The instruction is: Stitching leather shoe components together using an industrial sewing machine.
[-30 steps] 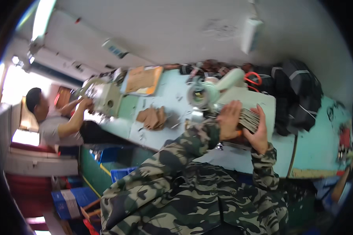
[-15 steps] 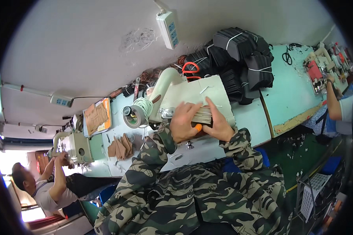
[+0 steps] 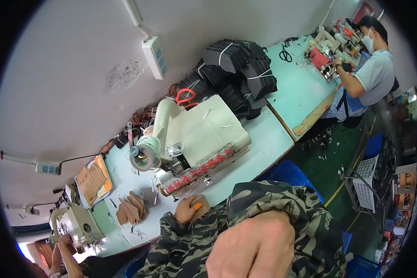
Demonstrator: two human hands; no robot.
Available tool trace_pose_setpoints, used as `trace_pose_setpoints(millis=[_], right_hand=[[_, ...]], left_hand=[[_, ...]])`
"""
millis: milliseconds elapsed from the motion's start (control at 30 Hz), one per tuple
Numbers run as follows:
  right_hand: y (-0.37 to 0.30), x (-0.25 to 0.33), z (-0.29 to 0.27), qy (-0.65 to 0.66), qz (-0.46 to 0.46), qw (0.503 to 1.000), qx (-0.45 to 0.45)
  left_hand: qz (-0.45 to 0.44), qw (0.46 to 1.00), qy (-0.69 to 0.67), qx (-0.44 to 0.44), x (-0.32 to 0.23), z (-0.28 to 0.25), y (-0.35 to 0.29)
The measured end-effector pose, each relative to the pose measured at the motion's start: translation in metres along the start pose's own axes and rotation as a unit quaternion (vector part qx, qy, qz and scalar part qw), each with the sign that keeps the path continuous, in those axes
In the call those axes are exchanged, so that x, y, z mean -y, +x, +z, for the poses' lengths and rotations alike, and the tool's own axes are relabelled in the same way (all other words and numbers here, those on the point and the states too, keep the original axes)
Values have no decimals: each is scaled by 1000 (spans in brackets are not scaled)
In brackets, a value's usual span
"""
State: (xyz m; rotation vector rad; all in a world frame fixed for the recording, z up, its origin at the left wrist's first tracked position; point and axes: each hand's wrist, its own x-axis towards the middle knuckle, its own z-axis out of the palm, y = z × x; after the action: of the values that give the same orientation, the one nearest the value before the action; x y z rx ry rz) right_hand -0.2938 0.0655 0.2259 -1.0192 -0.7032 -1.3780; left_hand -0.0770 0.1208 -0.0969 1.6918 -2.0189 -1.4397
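Note:
My left hand (image 3: 186, 211) is closed on a small stack of thin tan pieces (image 3: 202, 209) at the table's front edge, close to my camouflage jacket. An orange finger cover (image 3: 198, 206) sits on one of its digits. My right hand (image 3: 252, 245) is raised close to the camera at the lower edge, its back and bent knuckles showing. Its fingers are pressed together and their tips are out of view, so anything in them is hidden. Beyond both hands stands a cream sewing machine (image 3: 213, 125) with a red-patterned strip along its front and pale cord wound by its left end.
Folded brown pieces (image 3: 132, 208) lie left on the pale table (image 3: 268, 143). Tied black bundles (image 3: 234, 58) and red-handled scissors (image 3: 185, 96) are behind the machine. A blue bin (image 3: 294, 176) stands below the edge. Co-workers sit at machines far left and at upper right (image 3: 373, 69).
Both hands have left the machine's top, where they held the stack together. The left brought it down to the table's front edge; the right came up near the camera. The view has swung right.

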Motion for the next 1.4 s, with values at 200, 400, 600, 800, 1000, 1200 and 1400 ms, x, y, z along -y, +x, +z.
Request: trace_pose_setpoints(millis=[200, 400, 600, 800, 1000, 1200, 1400], right_hand=[[13, -33, 19, -66, -48, 997, -10], [26, -41, 26, -42, -67, 996, 33], [16, -16, -2, -209, 183, 958, 78], [-122, -56, -87, -373, 561, 724, -150], [-218, -71, -107, -421, 654, 627, -32], [-201, -90, -87, -178, 603, 667, -400], [-186, -88, -125, -438, 582, 647, -225]], left_hand=[[41, 988, 146, -30, -6, -4, -15], [132, 977, 128, -111, 3, -3, -17], [184, 945, 180, -202, -11, -4, -14], [127, 980, -19, -154, 8, -10, -26], [18, 944, -310, -114, -47, -74, -34], [86, 978, -66, -179, -75, -106, -19], [3, 987, -152, -47, -67, -144, -5]])
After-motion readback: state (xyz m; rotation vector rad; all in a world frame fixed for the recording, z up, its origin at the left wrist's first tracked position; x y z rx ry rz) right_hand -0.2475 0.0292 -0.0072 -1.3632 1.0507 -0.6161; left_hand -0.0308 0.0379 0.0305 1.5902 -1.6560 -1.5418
